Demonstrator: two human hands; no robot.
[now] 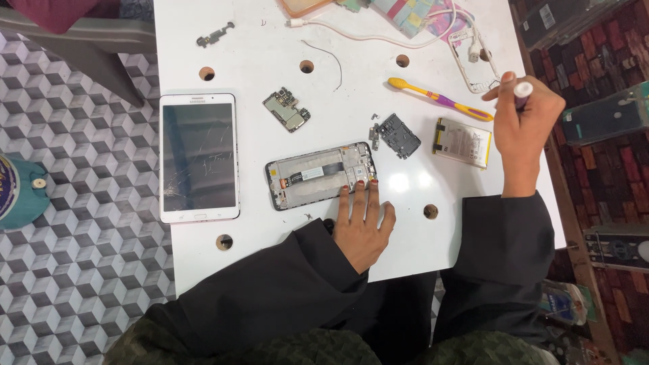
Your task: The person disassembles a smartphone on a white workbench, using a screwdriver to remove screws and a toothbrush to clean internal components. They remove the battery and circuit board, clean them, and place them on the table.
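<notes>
1. The left hand (362,226) lies flat on the white table (412,257), palm down, fingers stretched out and slightly spread, gripping nothing. Its fingertips (359,184) press on the lower edge of the opened phone frame (319,175), which lies just beyond the hand, near the middle of the table.
2. The phone frame acts as a shallow tray: inside it sit a flat ribbon cable and small fitted parts. Finer detail there is too small to make out.
3. The right hand (524,128) is raised at the table's right edge, wrist bent, fingers curled closed round a purple tool with a white tip (522,91). Most of the tool is hidden in the fist.
4. Just left of that hand lies a flat battery (463,142), and beyond it an orange and purple toothbrush (439,99).
5. Between frame and battery rests a dark cover plate (399,135); a small circuit board (286,109) lies farther left.
6. A white tablet (199,157) with a cracked screen lies at the table's left side, well apart from both hands.
7. At the far edge, a white cable (368,35) and a clear phone case (473,57) are partly cut off by the picture's top.
</notes>
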